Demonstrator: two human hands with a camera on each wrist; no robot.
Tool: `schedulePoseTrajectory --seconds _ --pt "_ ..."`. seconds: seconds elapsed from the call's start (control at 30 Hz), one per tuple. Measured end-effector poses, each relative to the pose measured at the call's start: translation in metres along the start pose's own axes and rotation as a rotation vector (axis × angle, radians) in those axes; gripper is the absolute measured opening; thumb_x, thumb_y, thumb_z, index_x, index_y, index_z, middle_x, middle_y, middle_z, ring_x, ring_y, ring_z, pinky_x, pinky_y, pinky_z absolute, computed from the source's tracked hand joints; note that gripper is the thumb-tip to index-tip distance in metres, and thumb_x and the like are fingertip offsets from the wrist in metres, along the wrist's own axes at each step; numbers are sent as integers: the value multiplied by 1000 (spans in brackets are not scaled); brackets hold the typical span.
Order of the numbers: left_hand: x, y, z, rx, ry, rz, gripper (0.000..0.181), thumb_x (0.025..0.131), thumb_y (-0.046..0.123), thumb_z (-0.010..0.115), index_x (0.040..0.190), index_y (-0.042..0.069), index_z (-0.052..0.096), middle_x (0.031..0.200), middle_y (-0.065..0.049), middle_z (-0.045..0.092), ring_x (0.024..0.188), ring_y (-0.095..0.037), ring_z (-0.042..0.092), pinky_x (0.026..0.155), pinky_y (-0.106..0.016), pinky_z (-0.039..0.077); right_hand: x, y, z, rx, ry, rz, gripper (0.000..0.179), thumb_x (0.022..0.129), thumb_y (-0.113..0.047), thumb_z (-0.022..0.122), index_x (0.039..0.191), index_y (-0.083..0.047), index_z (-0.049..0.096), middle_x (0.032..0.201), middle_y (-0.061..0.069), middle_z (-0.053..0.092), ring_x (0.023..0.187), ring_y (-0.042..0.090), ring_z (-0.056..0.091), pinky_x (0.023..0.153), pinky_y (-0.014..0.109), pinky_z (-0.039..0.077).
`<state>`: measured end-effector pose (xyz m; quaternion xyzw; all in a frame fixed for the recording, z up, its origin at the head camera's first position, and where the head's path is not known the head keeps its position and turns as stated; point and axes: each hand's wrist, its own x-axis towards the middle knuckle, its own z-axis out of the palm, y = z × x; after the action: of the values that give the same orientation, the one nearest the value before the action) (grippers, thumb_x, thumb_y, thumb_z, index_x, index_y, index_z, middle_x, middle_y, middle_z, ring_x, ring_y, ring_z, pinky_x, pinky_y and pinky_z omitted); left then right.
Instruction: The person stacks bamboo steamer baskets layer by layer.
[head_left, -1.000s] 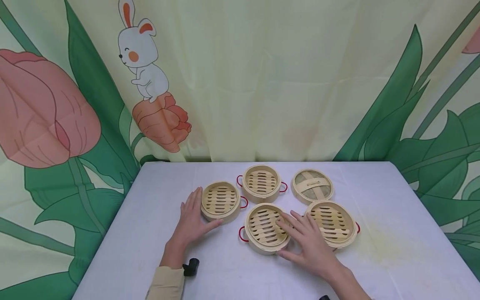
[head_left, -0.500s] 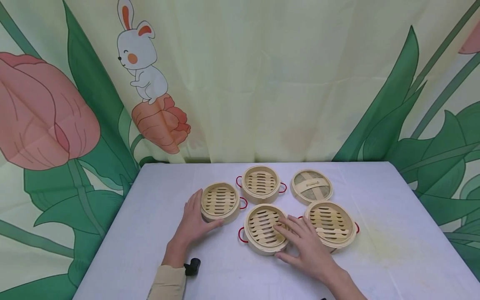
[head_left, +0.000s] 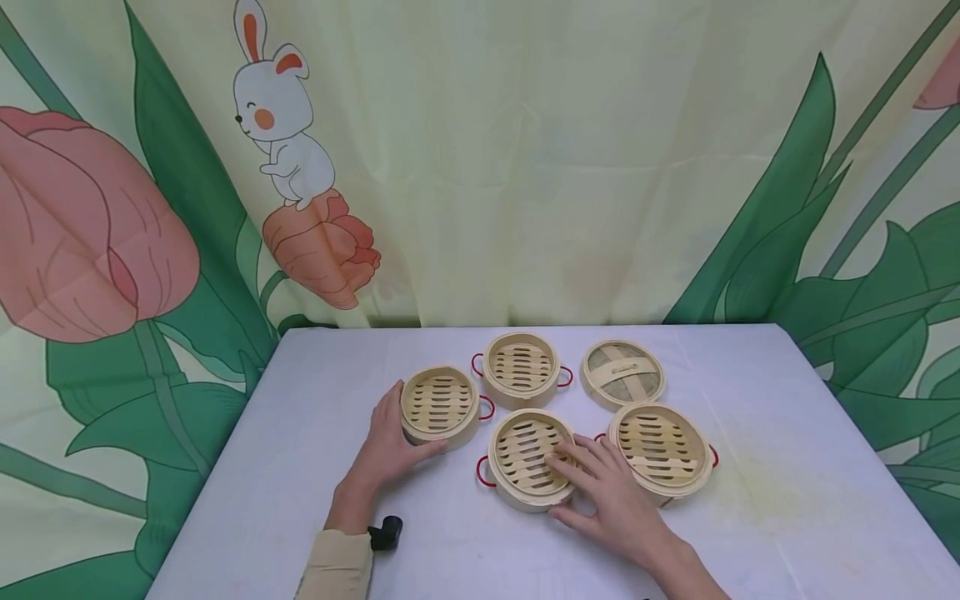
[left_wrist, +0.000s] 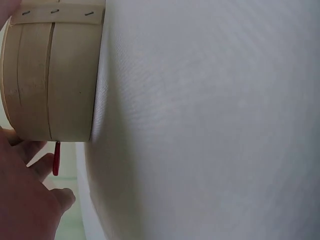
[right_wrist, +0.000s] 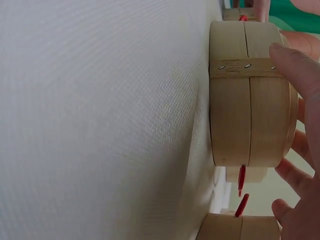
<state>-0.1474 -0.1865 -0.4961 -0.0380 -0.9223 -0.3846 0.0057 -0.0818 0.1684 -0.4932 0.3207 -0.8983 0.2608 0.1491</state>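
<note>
My left hand (head_left: 392, 440) lies beside a round bamboo steamer basket (head_left: 438, 403) at the left, fingers along its left side and thumb at its near side. The left wrist view has this basket's stapled wall (left_wrist: 60, 85) and a red handle (left_wrist: 56, 159) beyond it. Over the front middle steamer basket (head_left: 527, 457), my right hand (head_left: 611, 500) is spread with fairly straight fingers. Its fingertips overlap the slatted top at the right rim, and the thumb is at the near side. In the right wrist view, the thumb (right_wrist: 295, 65) is beside the basket's wall (right_wrist: 245, 115).
Another slatted basket (head_left: 521, 367) with red handles stands at the back middle. A woven bamboo lid (head_left: 623, 373) with a strap handle lies at the back right, and one more basket (head_left: 662, 446) is right of my right hand. A white cloth (head_left: 465, 550) covers the table.
The head view has shifted slightly. My right fingers have moved a little down over the front middle basket; the left hand and all baskets keep their places.
</note>
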Motion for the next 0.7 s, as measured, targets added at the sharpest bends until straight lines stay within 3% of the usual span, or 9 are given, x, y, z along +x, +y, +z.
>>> schedulePoseTrajectory --seconds 0.23,0.47,0.7 --pt "1 -2 0 -31 -7 -11 132 68 52 90 159 2 10 160 -23 20 148 -37 17 115 -56 25 -1 2 2 19 28 -8 52 75 -37 88 119 -16 72 126 1 63 133 34 46 111 62 23" --pt "2 -3 1 -38 -3 -15 130 67 49 91 158 1 13 158 -24 22 147 -38 17 115 -56 25 0 3 1 82 73 -50 35 73 -31 89 99 -19 69 113 -4 63 129 36 48 120 42 10" --pt "2 -2 1 -39 10 12 127 66 47 92 156 -1 16 155 -26 26 145 -40 20 114 -57 26 2 5 -4 134 49 -69 34 72 -23 91 97 -21 68 112 -6 62 129 37 49 120 35 9"
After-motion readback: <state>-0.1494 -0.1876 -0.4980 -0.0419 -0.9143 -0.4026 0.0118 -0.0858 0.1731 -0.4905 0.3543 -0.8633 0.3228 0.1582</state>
